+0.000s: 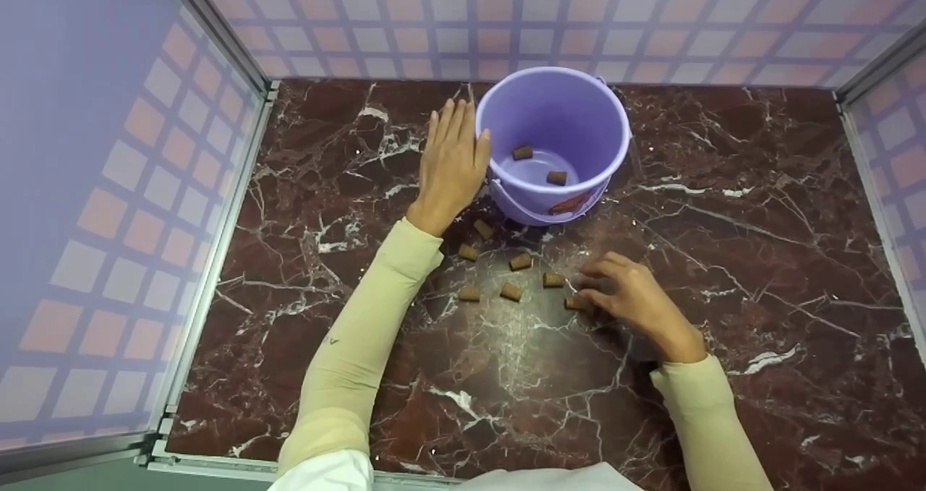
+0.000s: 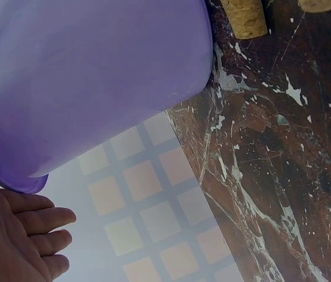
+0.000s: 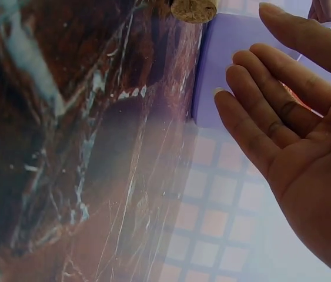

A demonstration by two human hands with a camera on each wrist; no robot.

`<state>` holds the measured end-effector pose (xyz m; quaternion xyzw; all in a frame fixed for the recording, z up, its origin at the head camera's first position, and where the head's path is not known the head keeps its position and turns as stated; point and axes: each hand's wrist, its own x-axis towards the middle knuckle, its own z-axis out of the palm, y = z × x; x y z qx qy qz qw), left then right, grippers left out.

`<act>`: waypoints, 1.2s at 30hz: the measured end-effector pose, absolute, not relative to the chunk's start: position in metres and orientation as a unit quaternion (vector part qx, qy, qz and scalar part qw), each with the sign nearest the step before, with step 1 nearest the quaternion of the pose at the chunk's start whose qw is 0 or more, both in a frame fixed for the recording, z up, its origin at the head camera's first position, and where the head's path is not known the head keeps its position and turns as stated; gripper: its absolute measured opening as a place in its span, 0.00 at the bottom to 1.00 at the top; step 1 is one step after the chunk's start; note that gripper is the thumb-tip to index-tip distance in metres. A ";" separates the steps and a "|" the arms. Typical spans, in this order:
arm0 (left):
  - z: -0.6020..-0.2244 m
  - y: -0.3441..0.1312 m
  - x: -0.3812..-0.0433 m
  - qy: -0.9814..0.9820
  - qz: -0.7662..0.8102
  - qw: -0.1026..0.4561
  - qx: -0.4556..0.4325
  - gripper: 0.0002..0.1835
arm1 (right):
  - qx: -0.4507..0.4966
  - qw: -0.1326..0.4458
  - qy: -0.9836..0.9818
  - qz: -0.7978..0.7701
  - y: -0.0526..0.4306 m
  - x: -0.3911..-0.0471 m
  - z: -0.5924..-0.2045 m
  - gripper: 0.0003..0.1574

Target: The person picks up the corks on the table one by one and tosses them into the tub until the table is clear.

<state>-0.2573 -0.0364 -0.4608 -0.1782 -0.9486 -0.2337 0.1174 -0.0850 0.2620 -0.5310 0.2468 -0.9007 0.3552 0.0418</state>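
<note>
A purple bucket [image 1: 544,202] stands upright at the back of the table, with two brown corks [image 1: 522,152] on its bottom. My left hand [image 1: 452,162] rests along the bucket's left rim, fingers straight; the left wrist view shows them beside the bucket wall [image 2: 94,76]. In front of the bucket several corks [image 1: 511,291] lie scattered. My right hand [image 1: 628,292] hovers at the right end of that group, thumb tip close to a cork [image 1: 575,303]. In the right wrist view its palm [image 3: 306,135] shows with nothing in it, and a cork [image 3: 194,10] is near the top edge.
The table [image 1: 738,274] has a dark red marbled top with white veins. Checkered panels enclose it at the back [image 1: 405,28], the left [image 1: 137,209] and the right [image 1: 893,144]. The bucket's handle [image 1: 517,205] hangs down its front.
</note>
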 end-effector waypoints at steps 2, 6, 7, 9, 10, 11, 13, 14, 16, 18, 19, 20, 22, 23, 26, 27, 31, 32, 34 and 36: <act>-0.461 -0.036 -0.257 -0.949 -0.234 0.117 -0.179 0.33 | 0.242 0.027 -0.903 0.354 0.261 -0.084 -0.531 0.23; -0.462 -0.036 -0.257 -0.948 -0.232 0.121 -0.180 0.32 | 0.238 0.004 -0.907 0.347 0.259 -0.082 -0.532 0.23; -0.462 -0.036 -0.257 -0.948 -0.232 0.123 -0.181 0.32 | 0.238 0.001 -0.908 0.344 0.259 -0.081 -0.533 0.23; -0.462 -0.037 -0.257 -0.947 -0.232 0.125 -0.181 0.32 | 0.238 -0.003 -0.911 0.337 0.259 -0.081 -0.534 0.22; -0.463 -0.037 -0.257 -0.947 -0.234 0.126 -0.182 0.32 | 0.239 -0.005 -0.911 0.336 0.259 -0.081 -0.535 0.22; -0.463 -0.037 -0.257 -0.946 -0.235 0.127 -0.182 0.32 | 0.239 -0.008 -0.912 0.334 0.259 -0.081 -0.536 0.22; -0.463 -0.037 -0.257 -0.945 -0.239 0.127 -0.182 0.32 | 0.239 -0.012 -0.913 0.330 0.259 -0.080 -0.537 0.21; -0.463 -0.038 -0.257 -0.945 -0.240 0.126 -0.182 0.32 | 0.239 -0.015 -0.914 0.329 0.259 -0.080 -0.537 0.20; -0.463 -0.038 -0.258 -0.945 -0.243 0.124 -0.183 0.32 | 0.238 -0.022 -0.915 0.326 0.258 -0.079 -0.537 0.20; -0.463 -0.038 -0.258 -0.944 -0.246 0.121 -0.182 0.32 | 0.235 -0.029 -0.916 0.323 0.258 -0.078 -0.538 0.20; -0.463 -0.038 -0.258 -0.945 -0.246 0.120 -0.182 0.32 | 0.233 -0.033 -0.917 0.322 0.258 -0.077 -0.538 0.19; -0.463 -0.038 -0.258 -0.945 -0.245 0.120 -0.183 0.32 | 0.232 -0.036 -0.917 0.322 0.257 -0.077 -0.538 0.19; -0.462 -0.037 -0.258 -0.945 -0.242 0.122 -0.182 0.32 | 0.230 -0.038 -0.917 0.323 0.257 -0.077 -0.539 0.19; -0.462 -0.037 -0.258 -0.945 -0.241 0.122 -0.182 0.32 | 0.229 -0.037 -0.917 0.323 0.256 -0.077 -0.540 0.19; -0.462 -0.037 -0.257 -0.946 -0.238 0.125 -0.182 0.32 | 0.231 -0.032 -0.917 0.323 0.255 -0.077 -0.541 0.18; -0.462 -0.037 -0.257 -0.946 -0.238 0.125 -0.182 0.32 | 0.232 -0.030 -0.917 0.322 0.255 -0.077 -0.541 0.18; -0.462 -0.036 -0.257 -0.946 -0.237 0.125 -0.182 0.32 | 0.234 -0.030 -0.918 0.319 0.254 -0.076 -0.542 0.17; -0.462 -0.036 -0.257 -0.946 -0.235 0.125 -0.182 0.32 | 0.234 -0.030 -0.918 0.319 0.254 -0.076 -0.542 0.17; -0.462 -0.036 -0.257 -0.947 -0.233 0.127 -0.183 0.32 | 0.234 -0.030 -0.917 0.320 0.254 -0.076 -0.541 0.17; -0.462 -0.037 -0.257 -0.946 -0.233 0.129 -0.184 0.32 | 0.238 -0.026 -0.916 0.322 0.254 -0.076 -0.541 0.17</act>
